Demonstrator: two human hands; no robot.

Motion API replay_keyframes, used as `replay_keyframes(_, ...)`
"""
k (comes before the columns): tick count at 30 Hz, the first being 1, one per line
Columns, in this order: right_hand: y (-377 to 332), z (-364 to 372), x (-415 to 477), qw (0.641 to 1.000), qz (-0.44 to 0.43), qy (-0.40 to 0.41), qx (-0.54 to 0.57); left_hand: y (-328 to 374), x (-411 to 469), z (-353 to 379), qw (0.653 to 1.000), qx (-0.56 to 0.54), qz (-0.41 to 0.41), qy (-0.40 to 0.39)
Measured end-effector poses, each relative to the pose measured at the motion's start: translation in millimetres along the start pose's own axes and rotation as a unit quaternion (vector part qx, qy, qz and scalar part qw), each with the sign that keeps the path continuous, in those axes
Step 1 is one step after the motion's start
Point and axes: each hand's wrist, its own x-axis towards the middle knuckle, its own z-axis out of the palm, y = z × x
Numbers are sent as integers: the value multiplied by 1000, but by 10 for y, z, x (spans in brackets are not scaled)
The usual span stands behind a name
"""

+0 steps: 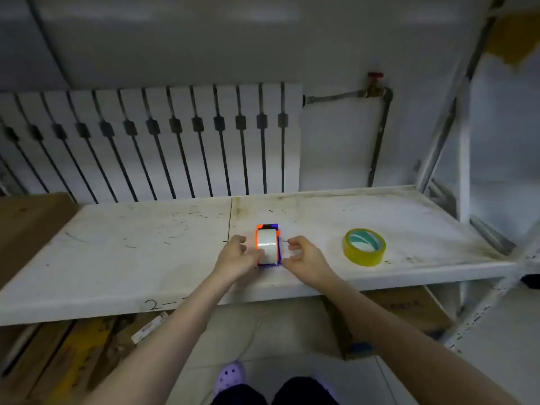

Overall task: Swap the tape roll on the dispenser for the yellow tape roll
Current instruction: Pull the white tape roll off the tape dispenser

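Observation:
An orange and blue tape dispenser (pixel 257 233) stands near the front of the white shelf board (pixel 146 247), loaded with a pale clear tape roll (pixel 267 245). My left hand (pixel 238 258) touches the dispenser's left side, thumb against the roll. Just right of the dispenser, my right hand (pixel 304 257) hovers with curled fingers apart, holding nothing. The yellow tape roll (pixel 364 247) lies flat on the board, a hand's width to the right of my right hand.
A white radiator (pixel 152 141) stands behind the shelf, with a pipe and red valve (pixel 375 83) to its right. A shelf upright (pixel 464 159) rises at the right. Brown cardboard (pixel 26 226) lies at the board's left end. Boxes sit below.

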Motion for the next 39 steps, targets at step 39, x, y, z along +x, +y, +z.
replay_keyframes(39, 287, -263, 27, 989, -30, -9, 146, 246, -69, 428, 970, -243, -7, 10)
